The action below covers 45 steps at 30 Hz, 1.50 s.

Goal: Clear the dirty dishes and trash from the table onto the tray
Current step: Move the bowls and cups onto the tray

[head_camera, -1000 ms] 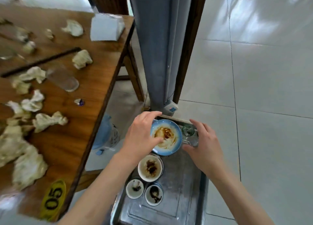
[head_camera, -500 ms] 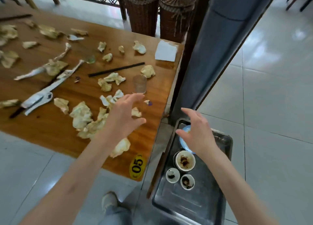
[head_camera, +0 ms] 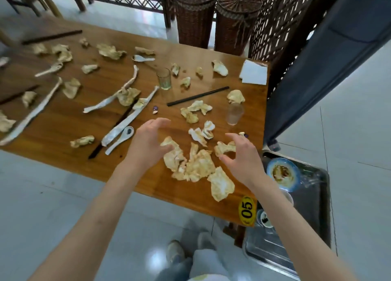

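Observation:
A heap of crumpled, stained napkins [head_camera: 194, 164] lies near the front edge of the wooden table [head_camera: 63, 120]. My left hand [head_camera: 148, 143] hovers at its left side, fingers spread and empty. My right hand [head_camera: 241, 156] hovers at its right side, fingers loosely bent, holding nothing. The metal tray [head_camera: 313, 217] sits low on the right beside the table. It holds a blue-rimmed dirty plate [head_camera: 283, 174] and small sauce bowls [head_camera: 265, 218], partly hidden by my right forearm.
More napkins, white spoons [head_camera: 120, 139], black chopsticks [head_camera: 197, 96], two glasses [head_camera: 164, 78] [head_camera: 233, 113], paper wrappers [head_camera: 129, 122] and a white tissue pack [head_camera: 254, 72] lie across the table. A yellow 05 tag [head_camera: 247, 210] marks its corner. Wicker bins [head_camera: 194, 14] and a grey panel [head_camera: 330, 54] stand behind.
Both hands left the tray and its dishes and swung left over the table. They now flank the napkin heap; the view turned toward the table.

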Motion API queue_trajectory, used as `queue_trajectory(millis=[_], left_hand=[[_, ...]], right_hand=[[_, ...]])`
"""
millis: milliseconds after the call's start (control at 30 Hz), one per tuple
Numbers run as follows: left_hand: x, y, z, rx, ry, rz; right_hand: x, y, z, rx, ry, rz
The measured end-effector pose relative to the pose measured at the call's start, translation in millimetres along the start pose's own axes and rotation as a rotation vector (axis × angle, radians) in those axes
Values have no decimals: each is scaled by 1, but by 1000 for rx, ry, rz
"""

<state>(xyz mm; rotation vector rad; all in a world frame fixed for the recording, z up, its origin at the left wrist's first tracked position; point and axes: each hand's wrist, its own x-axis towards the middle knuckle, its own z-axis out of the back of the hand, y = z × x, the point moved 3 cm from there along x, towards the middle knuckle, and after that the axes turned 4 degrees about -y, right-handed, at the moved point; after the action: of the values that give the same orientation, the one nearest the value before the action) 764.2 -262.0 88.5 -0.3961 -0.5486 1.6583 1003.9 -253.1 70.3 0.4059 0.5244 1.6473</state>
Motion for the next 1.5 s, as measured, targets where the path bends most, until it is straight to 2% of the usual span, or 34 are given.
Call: queue_trajectory(millis=[267, 533, 633, 833, 1033, 1200, 1367, 1500], left_hand=[[69, 20, -11, -3, 44, -2], [144, 23, -39, -16, 70, -9], [170, 24, -47, -7, 77, -36], [203, 31, -59, 21, 148, -54], [217, 43, -65, 36, 187, -59], [226, 50, -66, 15, 170, -110], [244, 64, -57, 29, -18, -136], [275, 76, -62, 220, -10, -113]], right_hand=[[65, 8, -23, -74, -7, -25], [142, -14, -30, -180, -69, -56], [168, -28, -31, -282, -64, -147], [192, -49, -42, -343, 75, -340], [197, -51, -50, -324, 25, -448], [201, -38, -47, -247, -61, -422], [209, -1, -52, -131, -110, -325], [215, 27, -66, -120, -102, -260]])
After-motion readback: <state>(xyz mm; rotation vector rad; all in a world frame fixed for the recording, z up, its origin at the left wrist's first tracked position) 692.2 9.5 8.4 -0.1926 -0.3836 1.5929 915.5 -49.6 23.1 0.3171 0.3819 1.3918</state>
